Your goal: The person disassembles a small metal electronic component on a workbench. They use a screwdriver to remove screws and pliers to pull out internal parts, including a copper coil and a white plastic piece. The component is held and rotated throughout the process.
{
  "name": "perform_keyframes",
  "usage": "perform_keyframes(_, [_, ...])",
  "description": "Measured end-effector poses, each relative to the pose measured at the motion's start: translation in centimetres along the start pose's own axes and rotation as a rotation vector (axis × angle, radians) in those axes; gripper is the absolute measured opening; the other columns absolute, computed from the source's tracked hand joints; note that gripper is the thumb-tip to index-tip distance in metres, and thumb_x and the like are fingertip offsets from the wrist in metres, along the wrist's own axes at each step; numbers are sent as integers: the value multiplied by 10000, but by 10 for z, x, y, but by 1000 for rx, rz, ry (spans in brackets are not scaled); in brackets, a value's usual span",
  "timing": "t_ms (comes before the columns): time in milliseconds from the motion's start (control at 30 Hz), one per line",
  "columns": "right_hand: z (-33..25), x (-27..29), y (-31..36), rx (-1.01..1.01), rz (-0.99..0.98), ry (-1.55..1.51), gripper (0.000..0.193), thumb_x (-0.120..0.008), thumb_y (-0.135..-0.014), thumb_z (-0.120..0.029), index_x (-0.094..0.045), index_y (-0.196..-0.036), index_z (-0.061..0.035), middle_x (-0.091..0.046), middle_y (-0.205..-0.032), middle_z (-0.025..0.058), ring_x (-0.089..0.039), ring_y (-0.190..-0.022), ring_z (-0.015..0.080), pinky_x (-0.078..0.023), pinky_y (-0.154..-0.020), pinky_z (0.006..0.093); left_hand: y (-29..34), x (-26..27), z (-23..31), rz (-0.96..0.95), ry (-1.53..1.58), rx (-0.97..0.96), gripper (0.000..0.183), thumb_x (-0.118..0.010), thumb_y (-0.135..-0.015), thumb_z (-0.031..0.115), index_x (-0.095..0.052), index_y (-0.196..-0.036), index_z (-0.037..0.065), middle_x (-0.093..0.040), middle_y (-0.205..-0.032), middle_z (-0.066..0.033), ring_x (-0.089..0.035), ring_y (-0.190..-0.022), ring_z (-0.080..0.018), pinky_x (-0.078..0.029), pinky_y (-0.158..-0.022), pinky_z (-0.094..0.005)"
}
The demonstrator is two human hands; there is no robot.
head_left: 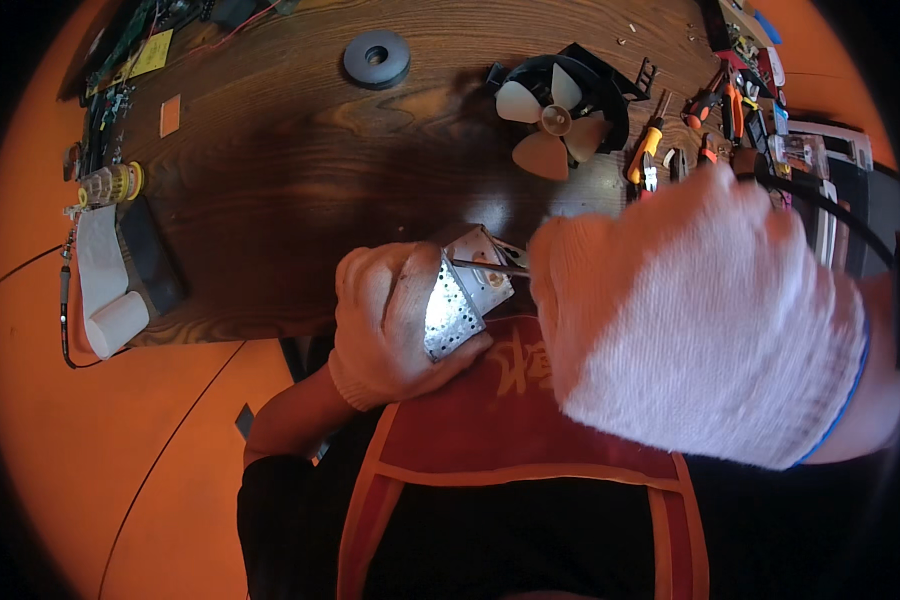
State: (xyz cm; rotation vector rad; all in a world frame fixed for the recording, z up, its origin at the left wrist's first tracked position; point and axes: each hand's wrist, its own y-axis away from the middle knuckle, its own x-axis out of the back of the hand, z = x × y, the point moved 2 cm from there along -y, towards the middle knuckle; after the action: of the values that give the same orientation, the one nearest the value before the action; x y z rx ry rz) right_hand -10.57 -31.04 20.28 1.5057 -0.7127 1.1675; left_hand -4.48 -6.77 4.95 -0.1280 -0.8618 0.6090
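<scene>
Left hand [385, 325]: in a white knit glove, fingers curled around the perforated metal piece [454, 312], pinching it between thumb and fingers.
Metal piece: in the left hand's grip, out past its palm on the side toward the right hand; one dotted face shines brightly (the other is paler, with a round brassy spot).
Right hand [705, 320]: gloved too, fingers folded in a fist-like grip around a tool; the handle is hidden, so I cannot tell how the fingertips meet.
Tool shaft [492, 268]: thin and metal, pointing from the right hand toward the left, its tip over the top of the metal piece; whether they touch, I cannot tell.
Fan [556, 120]: pale blades in a black frame, beyond the gap between the hands, nearer the right.
Grey ring [377, 60]: flat on the wooden table [260, 190], well beyond the left hand.
Yellow-handled screwdriver [647, 145]: just beyond the right hand's knuckles, with orange-handled pliers [733, 103] farther out.
Black cable [850, 220]: at the right hand's outer side.
White strip [100, 255]: well to the left of the left hand, partly rolled, beside a dark flat bar [150, 255].
Red apron [450, 440]: below and between both hands.
</scene>
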Motion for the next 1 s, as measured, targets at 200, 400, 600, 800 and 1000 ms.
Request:
perform_keyframes(200, [5,-3,-3,-54,18,10,275,-787,-1016,-276,-753,-1029,-3,-704,-760,110,-756,-650,188,-600,-521,330,-5,4,2,45,15,18,1011,-1024,-681,372,-581,-1485,-51,-619,-1302,-221,-590,-1186,-383,-458,-1064,-539])
perform_keyframes(400, [27,-1,-11,-108,61,-1,284,-786,-1019,-292,-751,-1032,-11,-708,-764,107,-757,-654,190,-601,-531,332,-9,5,8,19,-49,7,1077,-1018,-688,414,-547,-1523,-78,-612,-1299,-228,-587,-1197,-407,-455,-1092,-562])
perform_keyframes(600, [20,-18,-13,-159,31,15,292,-786,-1021,-308,-749,-1035,-19,-712,-769,105,-758,-658,192,-601,-540,333,-16,1,16,-62,-52,62,1052,-982,-699,414,-522,-1528,-43,-611,-1252,-168,-584,-1168,-365,-447,-1032,-537])
perform_keyframes(800, [4,-22,-5,-209,17,12,301,-785,-1023,-325,-747,-1038,-26,-716,-773,103,-758,-662,194,-602,-550,335,-17,3,13,6,93,187,1074,-993,-678,366,-497,-1565,17,-604,-1236,-155,-566,-1195,-366,-446,-1030,-533])
perform_keyframes(1000, [-17,-25,16,-278,40,-47,310,-785,-1026,-341,-745,-1041,-34,-720,-777,100,-759,-666,195,-603,-560,337,-11,0,19,88,40,74,1068,-985,-677,306,-491,-1577,14,-617,-1245,-160,-597,-1159,-378,-452,-1028,-546])
